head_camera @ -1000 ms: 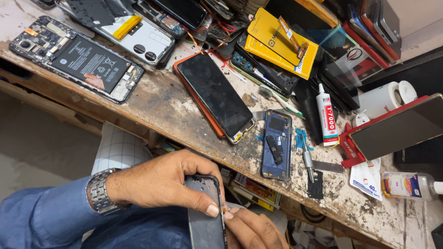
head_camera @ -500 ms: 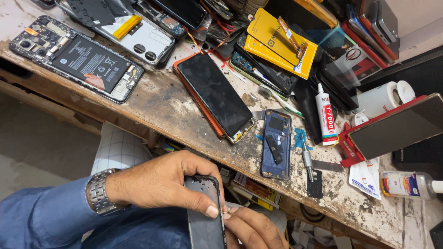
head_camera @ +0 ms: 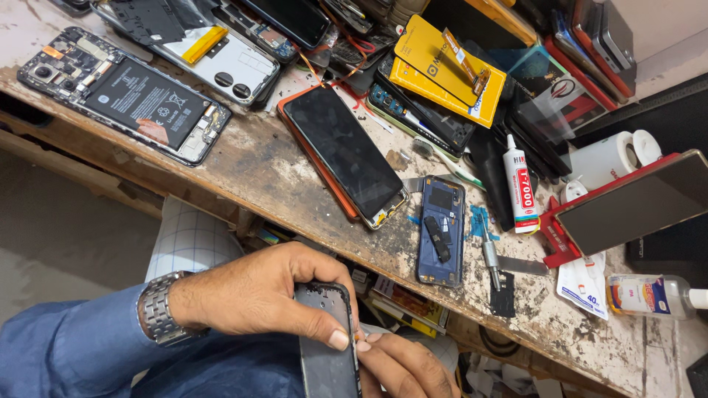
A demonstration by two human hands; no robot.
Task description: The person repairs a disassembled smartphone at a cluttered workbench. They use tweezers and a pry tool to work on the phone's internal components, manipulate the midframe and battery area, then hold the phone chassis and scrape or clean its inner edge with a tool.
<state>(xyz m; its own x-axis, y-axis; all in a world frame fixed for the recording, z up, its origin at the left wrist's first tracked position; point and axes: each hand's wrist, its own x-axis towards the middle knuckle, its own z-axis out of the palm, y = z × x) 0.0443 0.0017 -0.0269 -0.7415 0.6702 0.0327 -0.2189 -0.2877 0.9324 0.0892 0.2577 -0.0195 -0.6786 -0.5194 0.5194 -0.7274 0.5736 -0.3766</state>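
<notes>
A worn wooden workbench (head_camera: 265,173) ran slantwise across the view, its pale paint chipped away to dark, stained wood along the front edge. Beneath it, a lower shelf (head_camera: 402,302) held a few flat coloured packets in shadow. To the left, a plain grey-beige floor (head_camera: 66,243) lay below the bench, dull and unpatterned. At the upper right, a strip of pale wall (head_camera: 667,29) showed behind the bench. The light was even and soft, casting only faint shadows.
</notes>
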